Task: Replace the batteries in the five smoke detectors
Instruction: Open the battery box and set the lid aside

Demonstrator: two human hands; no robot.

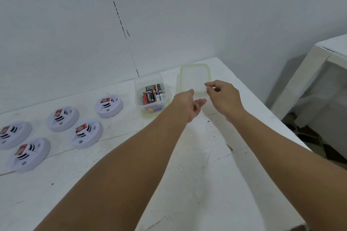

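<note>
Desk [197, 184]: five detectors [85, 133] at left, unopened. Battery tub [150, 95], uncovered, mid-desk; lid [194, 77] beside it. Right hand [223, 97] pinches lid edge; left hand [191, 105] relaxed, holding nothing. Step: setting lid aside. Next, likely: open a detector.

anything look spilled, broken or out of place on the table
Nothing spilled or broken. The container is open with its lid beside it on the table; batteries stay inside, and the five smoke detectors lie flat.
</note>
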